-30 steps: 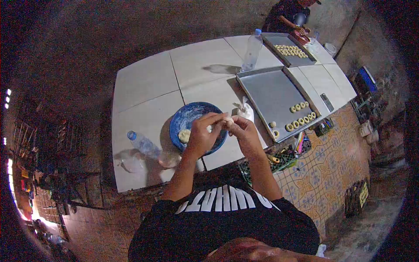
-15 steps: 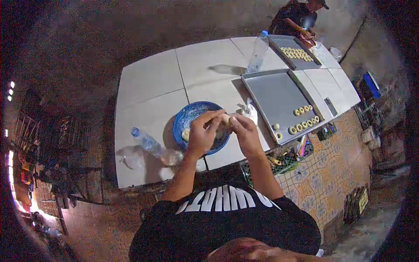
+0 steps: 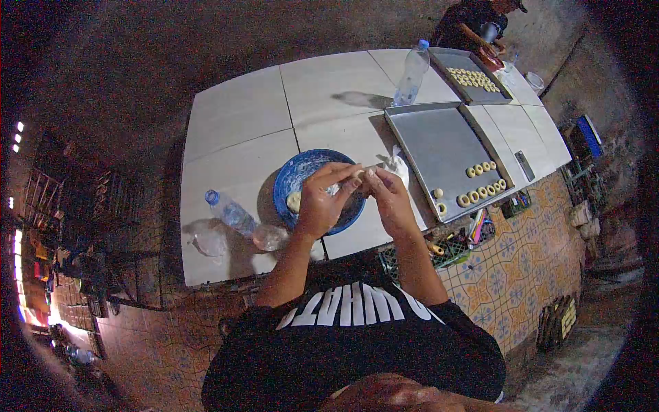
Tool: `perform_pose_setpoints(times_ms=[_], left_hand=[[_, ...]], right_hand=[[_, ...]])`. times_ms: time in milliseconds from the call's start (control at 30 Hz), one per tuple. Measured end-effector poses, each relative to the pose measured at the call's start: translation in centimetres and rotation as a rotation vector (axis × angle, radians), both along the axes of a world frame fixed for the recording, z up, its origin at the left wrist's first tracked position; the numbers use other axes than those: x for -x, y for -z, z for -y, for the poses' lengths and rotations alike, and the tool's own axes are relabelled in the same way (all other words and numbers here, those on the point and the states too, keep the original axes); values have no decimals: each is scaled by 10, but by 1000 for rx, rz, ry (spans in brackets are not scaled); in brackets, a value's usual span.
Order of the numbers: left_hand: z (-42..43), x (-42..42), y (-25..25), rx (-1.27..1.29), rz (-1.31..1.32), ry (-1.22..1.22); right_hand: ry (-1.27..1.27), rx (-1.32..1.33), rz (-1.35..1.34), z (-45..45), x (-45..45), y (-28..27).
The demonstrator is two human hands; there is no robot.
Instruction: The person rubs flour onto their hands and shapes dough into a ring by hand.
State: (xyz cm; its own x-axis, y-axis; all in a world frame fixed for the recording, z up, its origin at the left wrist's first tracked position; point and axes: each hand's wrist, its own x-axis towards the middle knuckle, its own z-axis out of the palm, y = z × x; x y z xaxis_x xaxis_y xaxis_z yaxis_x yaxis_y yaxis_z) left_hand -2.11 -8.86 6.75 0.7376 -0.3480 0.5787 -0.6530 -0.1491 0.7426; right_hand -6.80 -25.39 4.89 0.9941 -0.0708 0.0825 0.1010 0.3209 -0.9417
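My left hand [image 3: 321,204] and my right hand [image 3: 391,199] meet over the right side of a blue bowl [image 3: 279,184]. Between their fingertips they pinch a small piece of pale dough [image 3: 360,176], mostly covered by the fingers. A larger lump of dough [image 3: 294,201] lies inside the bowl, left of my left hand. Right of my right hand is a metal tray [image 3: 446,141], with several dough rings [image 3: 482,193] along its near side and a small dough ball [image 3: 438,193] at its near left corner.
Plastic bottles stand at the left [image 3: 232,214] and far side [image 3: 412,74]; a clear bag [image 3: 271,237] lies near the front edge. Past the tray are a phone [image 3: 524,166] and a second tray [image 3: 449,60] of dough rings, with another person [image 3: 473,27] behind it.
My hands stay together over the bowl while the fingers shift on the dough, which now shows less. The whole view has moved slightly.
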Motion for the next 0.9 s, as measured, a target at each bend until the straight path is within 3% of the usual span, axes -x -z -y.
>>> perform_pose_setpoints(times_ms=[100,267,500,567,767,900], left_hand=[[4,4,-1,150,-190,-18],[2,1,5,180,-264,-42],[-3,-8,9,65,-3,18],[-4,-5,6,20,-39,-6],[-2,-1,9,50,-37,-27],[-3,-3,6,60,118,27]], right_hand=[[-18,-25,-5,-2,0,-4],[26,22,43,-10,-6,-1],[-14,65,23,-8,-8,3],[-37,-37,15,-7,-6,-4],[-17,44,74,0,-5,3],[-29,59,68,-6,0,0]])
